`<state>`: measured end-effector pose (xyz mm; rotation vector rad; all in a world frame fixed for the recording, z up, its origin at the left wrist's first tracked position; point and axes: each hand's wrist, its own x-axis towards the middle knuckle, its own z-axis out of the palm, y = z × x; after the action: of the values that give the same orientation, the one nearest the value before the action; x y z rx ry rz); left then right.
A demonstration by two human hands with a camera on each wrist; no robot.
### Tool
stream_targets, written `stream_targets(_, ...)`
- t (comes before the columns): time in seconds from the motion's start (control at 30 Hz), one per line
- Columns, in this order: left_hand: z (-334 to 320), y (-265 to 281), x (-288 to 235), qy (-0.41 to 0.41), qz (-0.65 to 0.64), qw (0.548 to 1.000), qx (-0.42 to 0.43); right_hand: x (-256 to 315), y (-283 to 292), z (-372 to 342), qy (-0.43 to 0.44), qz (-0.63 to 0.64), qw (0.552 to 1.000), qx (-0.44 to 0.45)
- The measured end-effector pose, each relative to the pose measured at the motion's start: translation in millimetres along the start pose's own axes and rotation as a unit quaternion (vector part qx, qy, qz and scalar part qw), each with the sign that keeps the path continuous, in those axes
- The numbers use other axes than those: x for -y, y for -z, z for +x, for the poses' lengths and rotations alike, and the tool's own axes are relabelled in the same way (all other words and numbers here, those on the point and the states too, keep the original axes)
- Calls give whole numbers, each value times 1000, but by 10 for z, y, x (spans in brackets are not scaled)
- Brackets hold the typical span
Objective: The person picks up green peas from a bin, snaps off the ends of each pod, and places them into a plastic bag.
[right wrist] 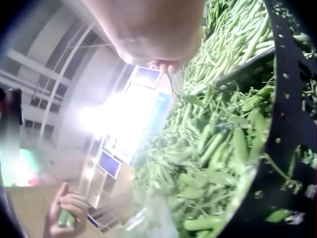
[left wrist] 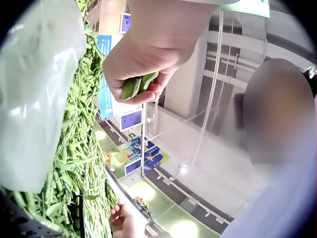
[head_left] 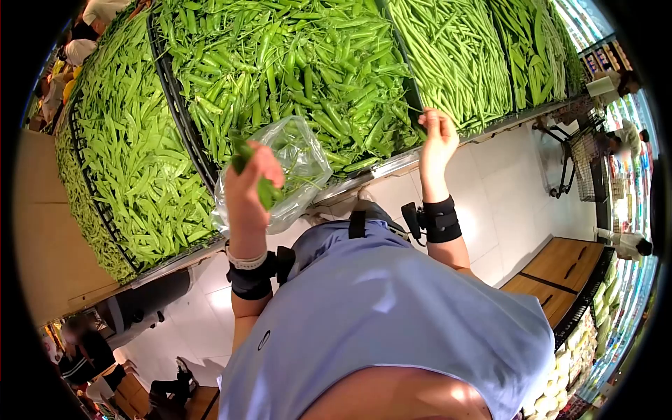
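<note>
My left hand [head_left: 248, 192] grips several flat green pea pods [left wrist: 131, 88], their ends poking out on both sides of the curled fingers. Behind and beside it, a clear plastic bag [head_left: 311, 150] hangs over the front edge of the middle pea-pod bin, with green showing through it. Farther right, my right hand [head_left: 439, 143] pinches a small pea pod [head_left: 421, 130] with a thin stem between thumb and fingers, above the bin's front right corner. In the right wrist view that hand's fingertips are partly hidden behind the palm. Loose pea pods [head_left: 301, 70] fill the middle bin.
Black dividers [head_left: 171, 91] separate the bins. Flat pods [head_left: 140, 154] lie heaped on the left, green beans [head_left: 455, 56] on the right. A metal rail [head_left: 381, 168] runs along the front. Beyond are a shopping cart [head_left: 588, 164], wooden drawers [head_left: 560, 266] and other people.
</note>
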<state>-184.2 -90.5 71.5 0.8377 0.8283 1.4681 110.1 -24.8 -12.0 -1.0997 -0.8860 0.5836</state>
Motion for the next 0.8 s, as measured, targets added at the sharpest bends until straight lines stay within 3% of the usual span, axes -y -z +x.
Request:
stream_targets(0.1,17,-275,100,63,61,996,22,163,74,148,-81,181,980,-17)
stream_targets(0.2,93,-450,176,85,85,991,52,350,149,244,-193,303,932,38)
stream_targets(0.27,132,-531,188,93,97,989,61,300,205,319,-281,377,872,134)
stream_targets(0.33,132,-614,114,93,123,988,14,334,111,353,-345,394,822,225)
stream_targets(0.4,99,-575,-53,37,180,982,-29,416,-73,328,-346,321,828,303)
stream_targets(0.47,62,-356,-110,-9,81,995,-65,615,-382,200,-328,232,844,354)
stream_targets(0.5,13,-281,-161,-16,40,993,-108,577,-492,191,-317,205,819,433)
stream_targets(0.57,-87,-111,-217,-29,-28,987,-157,562,-744,115,-360,156,786,477)
stream_targets(0.63,-207,-7,-203,-27,84,974,-209,466,-958,99,-400,177,733,521)
stream_targets(0.7,-304,-21,-195,-24,151,951,-269,533,-1083,53,-429,180,719,516)
stream_targets(0.8,-408,-14,-86,-30,226,944,-239,545,-1190,14,-457,173,703,517)
